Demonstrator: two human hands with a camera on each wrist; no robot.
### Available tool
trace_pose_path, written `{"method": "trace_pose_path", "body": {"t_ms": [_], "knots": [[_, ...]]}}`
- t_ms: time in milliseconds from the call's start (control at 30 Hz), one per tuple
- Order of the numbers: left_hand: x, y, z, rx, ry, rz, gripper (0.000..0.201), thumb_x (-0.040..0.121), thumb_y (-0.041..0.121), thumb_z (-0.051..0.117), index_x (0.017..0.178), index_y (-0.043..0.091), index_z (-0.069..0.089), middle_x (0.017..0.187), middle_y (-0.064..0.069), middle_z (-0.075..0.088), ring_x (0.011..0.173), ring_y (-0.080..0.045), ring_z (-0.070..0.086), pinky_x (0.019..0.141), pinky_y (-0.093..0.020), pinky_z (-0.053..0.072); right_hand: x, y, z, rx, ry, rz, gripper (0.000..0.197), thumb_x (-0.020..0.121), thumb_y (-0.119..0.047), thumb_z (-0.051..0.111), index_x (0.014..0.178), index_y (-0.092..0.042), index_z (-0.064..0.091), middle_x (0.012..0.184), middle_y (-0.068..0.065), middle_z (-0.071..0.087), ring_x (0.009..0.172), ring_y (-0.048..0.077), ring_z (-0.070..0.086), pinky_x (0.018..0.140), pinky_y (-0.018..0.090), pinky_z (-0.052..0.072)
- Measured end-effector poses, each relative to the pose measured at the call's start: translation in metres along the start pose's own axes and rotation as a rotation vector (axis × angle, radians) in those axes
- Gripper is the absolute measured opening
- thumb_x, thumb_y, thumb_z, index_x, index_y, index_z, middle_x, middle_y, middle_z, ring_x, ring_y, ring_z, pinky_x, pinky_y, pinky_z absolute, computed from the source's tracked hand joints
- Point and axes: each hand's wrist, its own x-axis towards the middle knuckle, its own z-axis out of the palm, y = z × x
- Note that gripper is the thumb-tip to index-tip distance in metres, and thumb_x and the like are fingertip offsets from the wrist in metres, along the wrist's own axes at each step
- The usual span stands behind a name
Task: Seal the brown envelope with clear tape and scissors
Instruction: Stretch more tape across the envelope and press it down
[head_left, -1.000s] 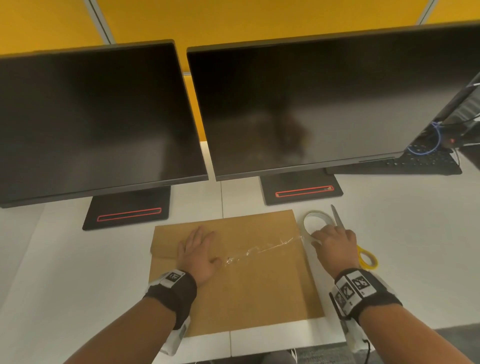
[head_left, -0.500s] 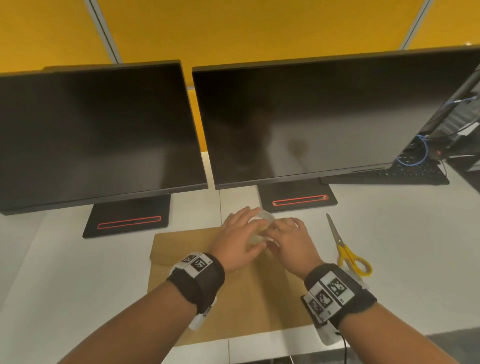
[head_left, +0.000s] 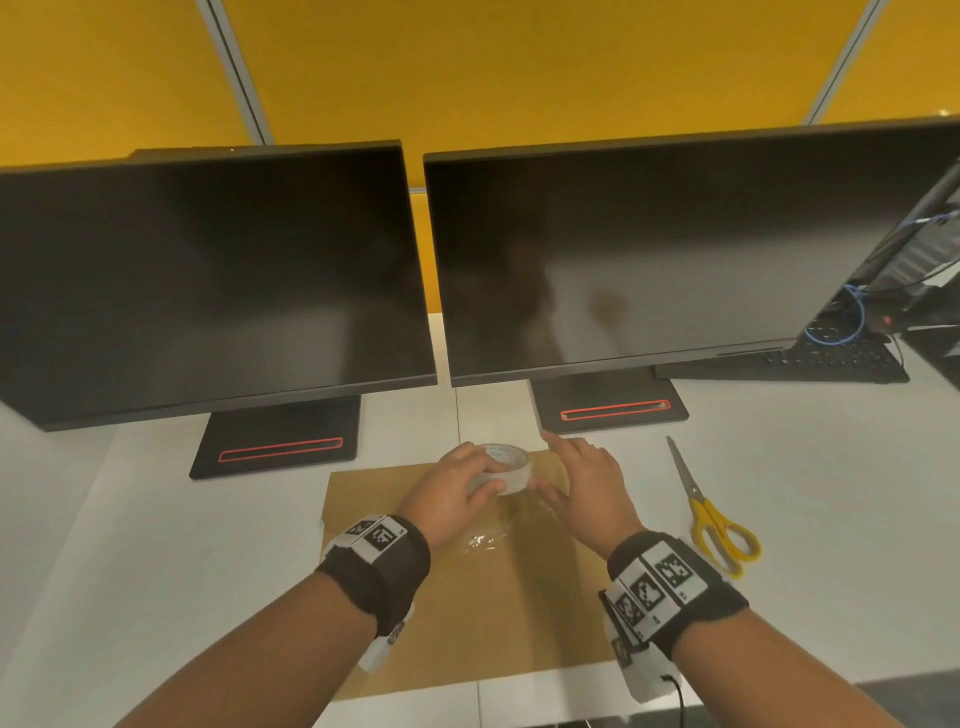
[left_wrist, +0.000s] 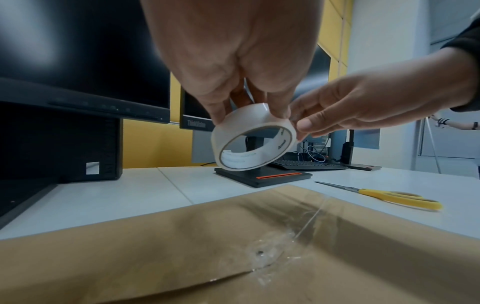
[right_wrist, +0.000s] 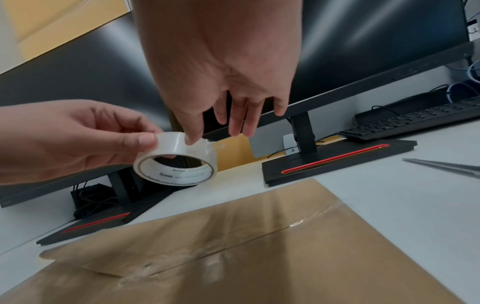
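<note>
The risk I am seeing is at the free end of the tape. A crumpled strip of clear tape (left_wrist: 270, 248) is already lying across the flap of the brown envelope (head_left: 467, 613), so the next piece may also be folding on itself if it is pulled out too fast or at an angle. The roll may also be slipping, because only fingertips are holding it.

The left hand (head_left: 457, 499) is grasping the tape roll (head_left: 501, 470) in the air above the far part of the envelope, thumb on one side and fingers on the other. The right hand (head_left: 582, 488) is mostly released, fingers spread, and only its thumb is touching the roll's outer surface, probably searching for the tape end. The scissors (head_left: 711, 514) are lying untouched on the white desk (head_left: 156, 545), to the right of the envelope.
</note>
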Motion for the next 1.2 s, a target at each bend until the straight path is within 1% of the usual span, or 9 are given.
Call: {"method": "trace_pose_path", "body": {"t_ms": [200,367,467,533,633,800,967,1100,1200], "knots": [[-0.005,-0.008,0.0,-0.04,0.033,0.019,0.022,0.096,0.027,0.053,0.113,0.015,0.061,0.124,0.001,0.052,0.115,-0.013,0.05,0.089,-0.013,0.03,0.002,0.0,0.008,-0.013,-0.034,0.023,0.032,0.089,-0.041,0.057,0.116,-0.024,0.064,0.12,-0.003,0.061,0.116,0.017,0.053,0.109,0.039,0.03],[-0.007,-0.013,-0.001,-0.062,0.052,0.038,0.019,0.095,0.028,0.054,0.108,0.016,0.062,0.114,0.004,0.053,0.107,-0.012,0.052,0.091,-0.021,0.04,0.002,-0.006,0.01,0.179,-0.013,0.118,0.012,0.09,-0.035,0.058,0.093,-0.023,0.061,0.098,-0.005,0.061,0.093,0.017,0.059,0.089,0.036,0.047],[-0.007,-0.015,-0.002,-0.018,0.049,0.051,0.018,0.096,0.033,0.05,0.104,0.019,0.059,0.103,0.007,0.054,0.098,-0.013,0.053,0.087,-0.031,0.046,0.004,-0.012,0.007,0.366,-0.039,0.176,0.008,0.091,-0.029,0.058,0.084,-0.025,0.056,0.094,-0.004,0.061,0.089,0.014,0.06,0.076,0.025,0.049],[-0.008,-0.016,-0.003,-0.008,0.047,0.057,0.018,0.097,0.035,0.047,0.101,0.019,0.055,0.099,0.008,0.054,0.092,-0.013,0.053,0.082,-0.031,0.046,0.004,-0.019,0.003,0.425,-0.042,0.184,0.009,0.091,-0.025,0.058,0.082,-0.024,0.055,0.088,-0.006,0.061,0.086,0.011,0.058,0.067,0.012,0.041],[-0.008,-0.014,-0.006,-0.029,0.052,0.035,0.017,0.098,0.036,0.044,0.094,0.02,0.05,0.093,0.005,0.055,0.084,-0.016,0.054,0.076,-0.032,0.045,0.002,-0.031,-0.003,0.393,-0.056,0.144,0.009,0.092,-0.022,0.057,0.083,-0.02,0.055,0.083,-0.007,0.059,0.077,0.002,0.053,0.057,0.007,0.037],[-0.001,-0.018,-0.012,0.022,0.064,-0.016,0.02,0.098,0.039,0.042,0.092,0.021,0.048,0.088,0.001,0.059,0.081,-0.019,0.056,0.075,-0.036,0.048,0.001,-0.045,0.0,0.335,-0.079,0.088,0.01,0.092,-0.02,0.055,0.082,-0.019,0.052,0.08,-0.005,0.058,0.072,0.003,0.051,0.058,0.009,0.033],[0.003,-0.025,-0.015,0.165,0.068,-0.024,0.027,0.098,0.044,0.041,0.1,0.02,0.053,0.094,0.001,0.063,0.085,-0.018,0.057,0.075,-0.031,0.046,0.0,-0.054,-0.005,0.336,-0.067,0.092,0.011,0.093,-0.017,0.054,0.082,-0.018,0.05,0.077,-0.005,0.055,0.07,0.006,0.05,0.055,0.008,0.034],[0.003,-0.047,-0.02,0.246,0.039,-0.102,0.036,0.096,0.051,0.04,0.104,0.019,0.056,0.1,-0.001,0.066,0.089,-0.021,0.06,0.078,-0.035,0.049,-0.003,-0.067,-0.01,0.336,-0.104,0.011,0.013,0.093,-0.018,0.054,0.081,-0.021,0.05,0.076,-0.009,0.054,0.07,-0.002,0.049,0.056,0.008,0.033],[0.001,-0.052,-0.024,0.218,0.06,-0.153,0.038,0.091,0.06,0.041,0.094,0.024,0.054,0.09,0.002,0.064,0.085,-0.019,0.059,0.072,-0.031,0.046,-0.002,-0.07,-0.01,0.385,-0.086,0.054,0.012,0.093,-0.019,0.054,0.081,-0.02,0.051,0.075,-0.011,0.053,0.07,-0.002,0.048,0.057,0.007,0.033]]}}
